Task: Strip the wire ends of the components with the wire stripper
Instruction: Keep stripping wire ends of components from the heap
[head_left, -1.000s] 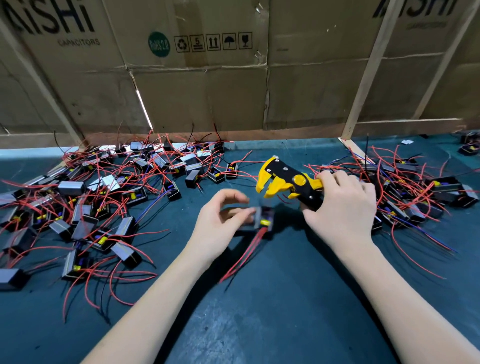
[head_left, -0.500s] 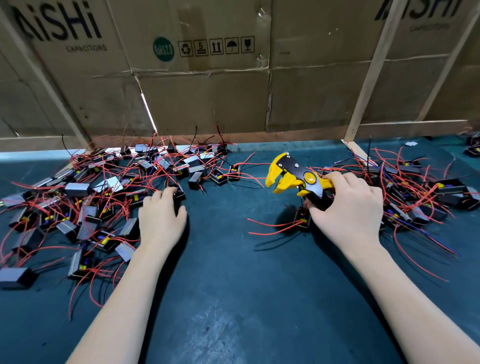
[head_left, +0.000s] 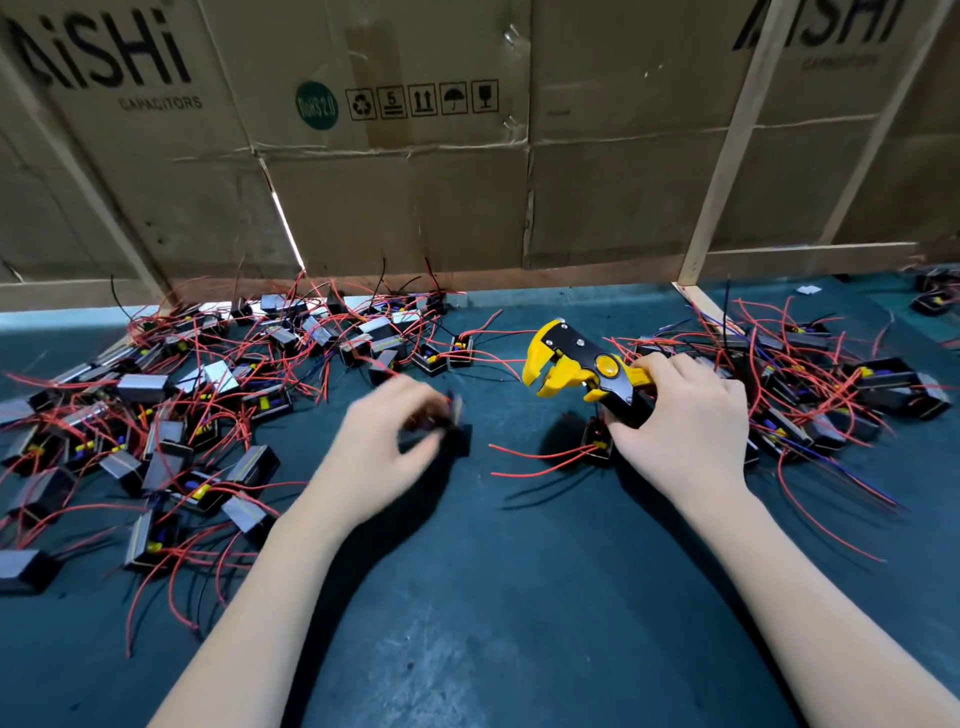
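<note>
Fresh component picked up
My left hand (head_left: 384, 441), back from nine o'clock, pinches a blurred component (head_left: 452, 428); my right hand (head_left: 685, 426) still grips the wire stripper (head_left: 582, 366).

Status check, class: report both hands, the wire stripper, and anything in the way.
Left hand pinching a blurred black component. Right hand gripping wire stripper, raised, nothing in it. One component beside right hand.

You are at a hand-assembly bench in a small electronics workshop. Your dark teal work mat (head_left: 509, 597) carries two heaps of small black box-shaped components with red wire leads, one at your left (head_left: 171, 415) and one at your right (head_left: 831, 395). A yellow-and-black wire stripper (head_left: 582, 369) is out on the bench. The back wall is flattened brown cardboard cartons printed "AiSHi CAPACITORS" (head_left: 395, 171), braced by bare wooden battens (head_left: 727, 156).
</note>
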